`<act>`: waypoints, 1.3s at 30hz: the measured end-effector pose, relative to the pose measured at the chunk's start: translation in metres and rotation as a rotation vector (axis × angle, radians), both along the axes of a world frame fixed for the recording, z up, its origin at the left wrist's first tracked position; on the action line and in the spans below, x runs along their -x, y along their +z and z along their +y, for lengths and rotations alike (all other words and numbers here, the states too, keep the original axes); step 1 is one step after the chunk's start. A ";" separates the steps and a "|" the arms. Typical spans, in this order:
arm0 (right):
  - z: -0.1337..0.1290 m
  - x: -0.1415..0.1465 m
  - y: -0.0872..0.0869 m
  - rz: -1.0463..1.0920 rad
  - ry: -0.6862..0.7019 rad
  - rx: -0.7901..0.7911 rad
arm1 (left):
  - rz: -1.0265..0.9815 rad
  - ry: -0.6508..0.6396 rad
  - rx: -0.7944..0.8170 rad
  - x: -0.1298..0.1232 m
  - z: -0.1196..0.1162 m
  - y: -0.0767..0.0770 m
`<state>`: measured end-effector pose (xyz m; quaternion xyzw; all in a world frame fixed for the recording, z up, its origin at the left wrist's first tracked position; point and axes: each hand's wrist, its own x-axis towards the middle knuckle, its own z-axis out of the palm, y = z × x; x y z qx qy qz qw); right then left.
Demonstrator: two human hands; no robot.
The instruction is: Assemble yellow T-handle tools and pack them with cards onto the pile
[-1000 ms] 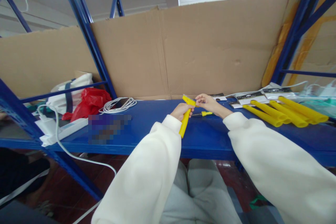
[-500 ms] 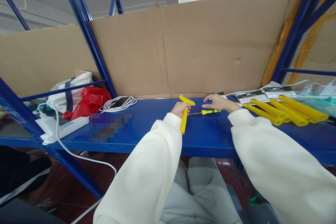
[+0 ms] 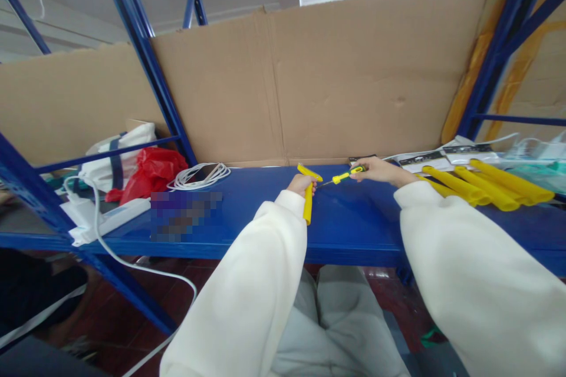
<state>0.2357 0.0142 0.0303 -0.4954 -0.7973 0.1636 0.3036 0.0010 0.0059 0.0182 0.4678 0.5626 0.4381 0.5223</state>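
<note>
A yellow T-shaped tool (image 3: 308, 207) is in my left hand (image 3: 301, 184), whose fingers wrap round it near the join of head and handle. To its right, my right hand (image 3: 372, 169) grips the handle end of a yellow and green screwdriver (image 3: 342, 178). The screwdriver's thin shaft points left toward the yellow tool; whether the tip touches it I cannot tell. Several yellow tubular pieces (image 3: 504, 185) lie side by side on the blue shelf (image 3: 260, 212), to the right of my right hand.
Flat packets (image 3: 424, 162) lie behind the yellow pieces. On the left are a coiled white cable (image 3: 198, 175), a red plastic bag (image 3: 154, 171) and a white power strip (image 3: 119, 216). Cardboard (image 3: 354, 76) stands along the back, between blue uprights.
My right hand, open above the shelf before, has closed on the screwdriver and raised and tilted it. My left hand still holds the yellow tool, nearly in the same place.
</note>
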 end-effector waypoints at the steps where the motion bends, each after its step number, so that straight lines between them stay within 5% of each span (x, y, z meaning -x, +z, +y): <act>1: -0.001 0.003 0.000 0.070 -0.021 -0.019 | 0.004 -0.003 0.000 0.000 0.001 0.000; 8: 0.001 0.016 -0.002 0.253 -0.247 -0.368 | 0.017 -0.018 0.003 -0.001 -0.001 -0.001; 39: -0.002 0.020 0.000 0.298 -0.212 -0.309 | -0.014 0.003 -0.031 -0.001 -0.007 0.001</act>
